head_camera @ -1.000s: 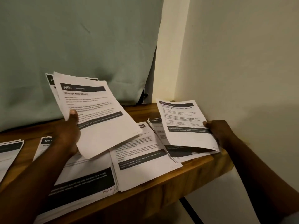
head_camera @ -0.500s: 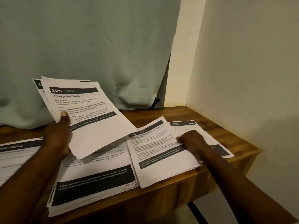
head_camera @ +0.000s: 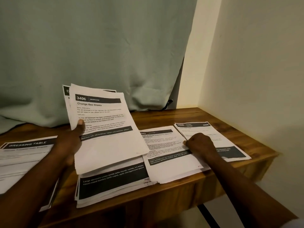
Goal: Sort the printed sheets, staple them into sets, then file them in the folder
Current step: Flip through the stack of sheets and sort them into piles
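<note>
My left hand (head_camera: 70,142) holds a small bundle of printed sheets (head_camera: 105,129) tilted up above the table, its top page headed "3406 Change Bed Sheets", my thumb pressed on its left edge. Under it lies a thick stack (head_camera: 113,183) with a black band at the bottom. My right hand (head_camera: 199,143) rests knuckles-up, fingers curled, on the right edge of a flat sheet headed "945" (head_camera: 164,155). To its right lies a pile topped by a "3800" sheet (head_camera: 209,134). A "DRESSING TABLE" pile (head_camera: 24,162) lies at the far left. No stapler or folder is in view.
The wooden table (head_camera: 243,148) stands in a corner, with a cream wall (head_camera: 255,71) close on the right and a pale green curtain (head_camera: 98,46) hanging behind. The table's front edge and right corner are close to the paper piles.
My right hand carried its sheet from the right pile leftward and laid it flat on the middle pile. The left hand's bundle stayed raised. The view shifted right.
</note>
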